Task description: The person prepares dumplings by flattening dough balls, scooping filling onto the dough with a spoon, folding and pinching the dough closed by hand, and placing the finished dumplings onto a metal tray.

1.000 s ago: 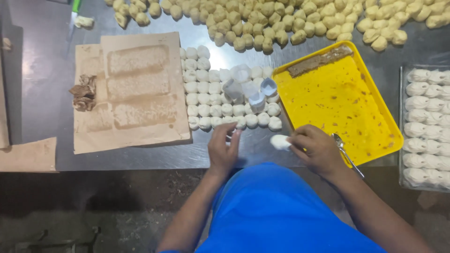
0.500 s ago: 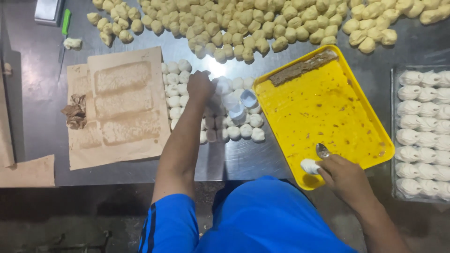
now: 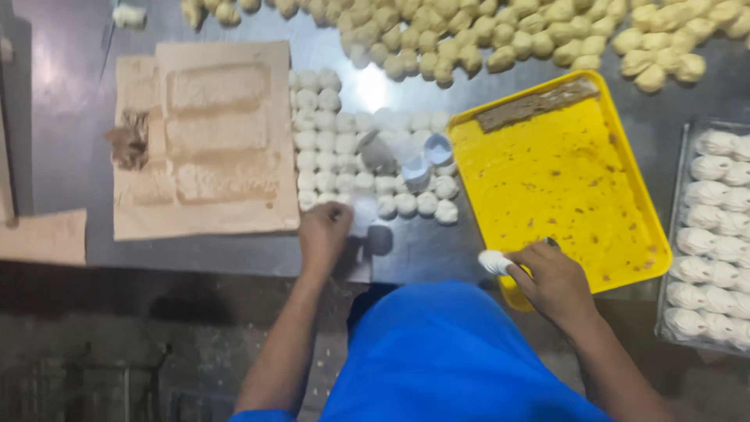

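At lower center, the left hand [image 3: 326, 234] curls closed over small white dough pieces [image 3: 375, 168], its fingertips hidden. Lower right, the right hand [image 3: 551, 277] grips 1 white dough piece [image 3: 495, 262] at the yellow tray [image 3: 562, 180] edge.

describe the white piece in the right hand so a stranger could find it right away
Start at the yellow tray on the right of the metal table. At its near left corner, the right hand pinches a small white dough piece. It alone sits off the table, apart from the rows of white rounds.

Glossy yellow plastic tray [image 3: 547, 180], dull grey metal table [image 3: 437, 246], matt floury dough pieces [image 3: 406, 205].
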